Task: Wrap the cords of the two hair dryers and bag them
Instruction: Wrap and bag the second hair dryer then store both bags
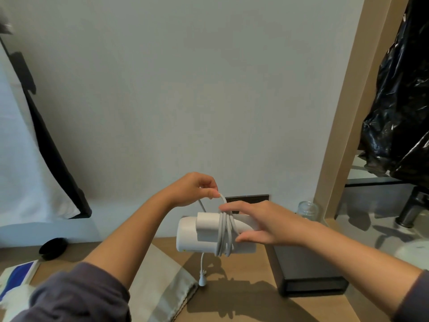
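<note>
The white plastic hair dryer [192, 238], handle folded, is held level in mid-air, its pale grey cord [224, 231] looped several times round the body (white plug [202, 280] dangling below); a beige cloth bag [162, 282] lies flat underneath.

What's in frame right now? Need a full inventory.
hair dryer: 1, white, held above table
cord: 1, pale grey, wound round hair dryer, plug dangling
cloth bag: 1, beige, on table, lower centre
box: 1, dark grey, table right
glass jar: 1, clear, behind box by wall
plastic bag: 1, black, upper right
faucet: 1, dark, far right
left hand: 1, pinches cord
right hand: 1, holds hair dryer
</note>
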The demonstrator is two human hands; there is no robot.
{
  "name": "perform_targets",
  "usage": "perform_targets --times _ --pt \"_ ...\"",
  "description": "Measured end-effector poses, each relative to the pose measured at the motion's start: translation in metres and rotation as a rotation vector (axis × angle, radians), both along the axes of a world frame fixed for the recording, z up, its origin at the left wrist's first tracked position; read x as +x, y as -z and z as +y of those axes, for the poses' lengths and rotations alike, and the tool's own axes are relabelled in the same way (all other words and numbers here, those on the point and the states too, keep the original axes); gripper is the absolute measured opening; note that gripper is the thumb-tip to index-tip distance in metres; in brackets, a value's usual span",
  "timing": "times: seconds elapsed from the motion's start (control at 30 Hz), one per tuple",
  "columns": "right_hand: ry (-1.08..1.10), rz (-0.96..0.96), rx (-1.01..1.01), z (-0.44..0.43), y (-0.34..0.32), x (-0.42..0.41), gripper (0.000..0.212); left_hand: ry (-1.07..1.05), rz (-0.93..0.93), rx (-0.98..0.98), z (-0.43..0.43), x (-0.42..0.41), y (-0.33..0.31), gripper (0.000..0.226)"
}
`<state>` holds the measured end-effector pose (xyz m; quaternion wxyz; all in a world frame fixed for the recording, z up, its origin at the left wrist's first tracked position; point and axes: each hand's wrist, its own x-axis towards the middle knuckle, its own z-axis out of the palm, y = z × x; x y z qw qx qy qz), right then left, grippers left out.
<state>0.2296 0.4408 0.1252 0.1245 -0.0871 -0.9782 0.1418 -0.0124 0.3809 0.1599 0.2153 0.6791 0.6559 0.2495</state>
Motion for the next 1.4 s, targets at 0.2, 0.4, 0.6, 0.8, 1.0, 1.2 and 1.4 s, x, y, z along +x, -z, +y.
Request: perform_targets --times 0.2,0.4,0.6,0.8,1.0,1.2,1.4 --pt "0.071 0.082 -0.097 0.013 0.005 0.0 0.063 -0.084 0.102 0.175 -0.008 -0.005 -0.001 0.017" --pt "0.218 0.103 -0.223 0.027 0.004 -0.006 0.064 -0.143 -0.02 0.459 -0.037 0.011 -0.011 0.004" --pt "0.378 0.225 -0.371 0.044 -0.017 -0.018 0.057 -0.135 0.03 0.308 -0.059 0.014 0.012 0.023" --pt "0.424 0.292 -0.542 0.05 -0.052 -0.025 0.056 -0.169 -0.006 0.116 -0.056 0.005 0.044 0.019" --pt "0.398 0.311 -0.593 0.041 -0.073 -0.03 0.057 -0.197 0.05 -0.039 -0.029 0.006 0.082 0.033" --pt "0.381 0.307 -0.597 0.033 -0.086 -0.03 0.059 -0.258 -0.149 -0.167 0.004 0.023 0.09 0.07" --pt "0.404 0.308 -0.602 0.028 -0.095 -0.028 0.058 -0.32 -0.462 -0.235 0.024 0.042 0.1 0.074"
